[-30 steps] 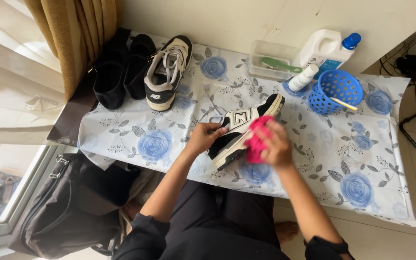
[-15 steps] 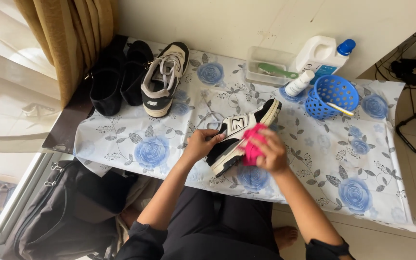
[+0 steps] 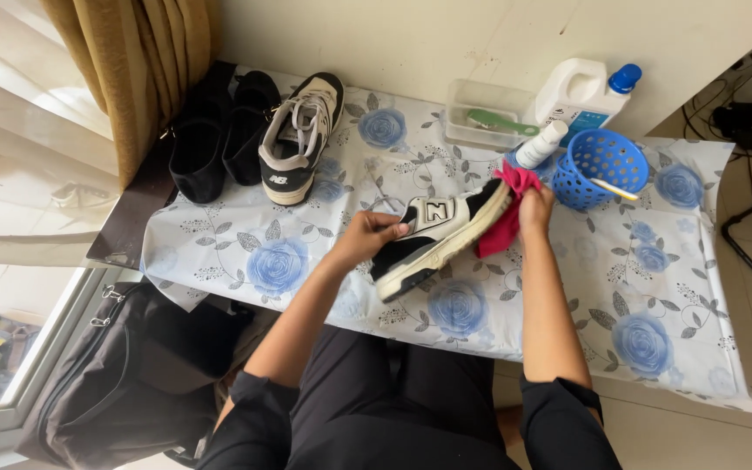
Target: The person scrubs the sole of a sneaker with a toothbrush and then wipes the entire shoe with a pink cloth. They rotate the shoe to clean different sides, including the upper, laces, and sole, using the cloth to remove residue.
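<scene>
Two hands share it: our left hand (image 3: 367,239) clenches the light, stiff-soled sneaker (image 3: 441,233) mid-worktop, while our right hand (image 3: 534,209) at three o'clock pinches the soft pink cloth (image 3: 505,222) against its toe.

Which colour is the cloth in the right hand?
The cloth in the right hand is bright pink; the head view shows it, against the sneaker.

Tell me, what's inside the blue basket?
Inside the round blue plastic basket, a thin white stick-like tool with a yellowish end leans against the rim. Its lower end and the basket's floor can't be made out through the mesh.
</scene>
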